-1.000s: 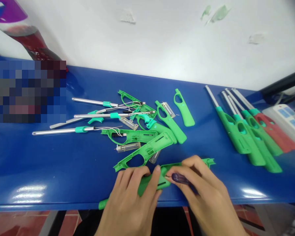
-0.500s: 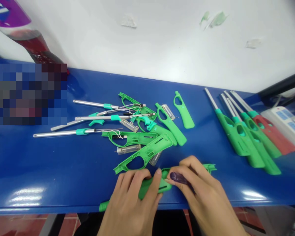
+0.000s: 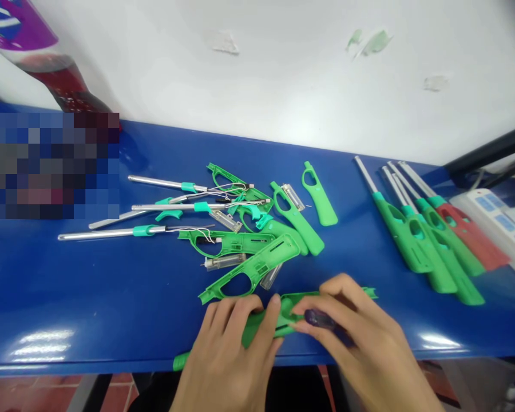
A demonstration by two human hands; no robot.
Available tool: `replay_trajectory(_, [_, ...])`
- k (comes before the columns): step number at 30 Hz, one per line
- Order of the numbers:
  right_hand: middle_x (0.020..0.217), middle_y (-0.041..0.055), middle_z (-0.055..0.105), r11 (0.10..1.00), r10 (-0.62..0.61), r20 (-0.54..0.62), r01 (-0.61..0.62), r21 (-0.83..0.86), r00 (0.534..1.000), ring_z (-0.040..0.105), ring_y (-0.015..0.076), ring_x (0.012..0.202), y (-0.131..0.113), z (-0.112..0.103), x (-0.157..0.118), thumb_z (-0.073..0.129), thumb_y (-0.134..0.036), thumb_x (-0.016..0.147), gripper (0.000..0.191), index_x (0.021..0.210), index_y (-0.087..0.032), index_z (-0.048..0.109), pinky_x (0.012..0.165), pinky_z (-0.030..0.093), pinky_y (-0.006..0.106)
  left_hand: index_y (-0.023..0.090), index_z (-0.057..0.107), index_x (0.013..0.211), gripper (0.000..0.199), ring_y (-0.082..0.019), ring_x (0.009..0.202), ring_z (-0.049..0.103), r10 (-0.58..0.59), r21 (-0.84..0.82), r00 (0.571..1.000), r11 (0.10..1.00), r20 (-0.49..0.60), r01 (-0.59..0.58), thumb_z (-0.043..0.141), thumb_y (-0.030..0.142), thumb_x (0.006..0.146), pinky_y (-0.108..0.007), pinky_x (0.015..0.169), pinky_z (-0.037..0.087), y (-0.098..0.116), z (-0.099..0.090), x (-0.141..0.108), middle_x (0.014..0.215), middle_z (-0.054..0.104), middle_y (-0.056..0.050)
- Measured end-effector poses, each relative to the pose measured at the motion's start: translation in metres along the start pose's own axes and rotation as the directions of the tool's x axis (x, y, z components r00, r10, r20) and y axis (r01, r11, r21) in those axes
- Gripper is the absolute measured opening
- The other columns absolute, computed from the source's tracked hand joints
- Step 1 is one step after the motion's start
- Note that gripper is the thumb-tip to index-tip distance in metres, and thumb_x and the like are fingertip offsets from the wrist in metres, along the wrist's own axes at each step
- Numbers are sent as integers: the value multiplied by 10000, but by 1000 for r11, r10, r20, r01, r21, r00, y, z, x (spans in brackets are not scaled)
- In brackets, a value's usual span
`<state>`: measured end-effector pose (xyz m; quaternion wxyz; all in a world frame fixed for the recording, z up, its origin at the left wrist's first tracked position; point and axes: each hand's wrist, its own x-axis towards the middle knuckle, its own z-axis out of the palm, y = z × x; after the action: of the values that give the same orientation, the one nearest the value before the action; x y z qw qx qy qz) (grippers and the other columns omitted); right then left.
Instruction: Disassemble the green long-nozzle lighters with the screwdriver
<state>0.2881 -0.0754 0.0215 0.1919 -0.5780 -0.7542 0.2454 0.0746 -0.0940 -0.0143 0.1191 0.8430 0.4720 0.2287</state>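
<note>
My left hand (image 3: 229, 349) is closed on a green lighter casing (image 3: 251, 332), pressing it down at the table's front edge. The casing's narrow end shows left of my wrist. My right hand (image 3: 352, 332) grips what looks like a screwdriver (image 3: 320, 318) with a dark purple handle. Its shaft is hidden, and my right fingertips are close to the casing's right end. Another green casing half (image 3: 309, 296) lies partly under my right hand. Just beyond my left hand is an open casing half (image 3: 257, 266), inner side up, with a clear fuel tank (image 3: 270, 277) partly beneath it.
Metal lighter tubes (image 3: 167, 207) with wires, more green shells (image 3: 320, 200) and clear tanks lie mid-table. Several whole green lighters (image 3: 405, 234) and a red one (image 3: 474, 234) rest at right beside a white power strip (image 3: 489, 212). A drink bottle (image 3: 55, 71) stands at back left.
My right hand has shifted slightly right with the purple-handled screwdriver, its fingers a little farther from my left hand. My left hand stays in place on the casing.
</note>
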Motion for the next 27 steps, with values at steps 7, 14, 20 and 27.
replay_trajectory(7, [976, 9, 599, 1000, 25, 1, -25, -12, 1000, 690, 128, 742, 4, 14, -7, 530, -206, 1021, 175, 998, -279, 686, 678, 568, 237, 166, 584, 1403, 405, -231, 989, 571, 12, 13, 1000, 1000, -9, -12, 542, 164, 1001, -375, 790, 522, 0, 0, 1, 1113, 640, -117])
replay_trajectory(14, [1045, 18, 587, 999, 29, 84, -27, -24, 996, 686, 146, 772, 3, 11, 6, 471, -110, 1001, 210, 1036, -258, 616, 733, 568, 294, 161, 576, 1412, 420, -237, 988, 572, 31, 27, 1000, 999, 1, -31, 556, 165, 993, -373, 792, 523, -1, 1, 1, 1119, 634, -118])
replay_trajectory(20, [1042, 16, 581, 1000, 14, 88, -15, 5, 996, 687, 139, 778, 3, 10, 2, 453, -132, 1020, 199, 1058, -262, 598, 724, 562, 283, 162, 581, 1402, 408, -234, 978, 573, 24, 36, 1000, 999, -4, -23, 546, 158, 995, -371, 792, 518, 0, 1, 2, 1115, 636, -118])
replay_trajectory(27, [1036, 17, 591, 999, 40, 89, -42, 12, 995, 689, 141, 786, 1, 9, 2, 469, -153, 1023, 173, 1026, -259, 606, 740, 565, 280, 163, 579, 1407, 412, -235, 970, 575, 33, 36, 999, 999, -3, -32, 543, 160, 997, -372, 781, 514, -1, 1, 2, 1109, 641, -118])
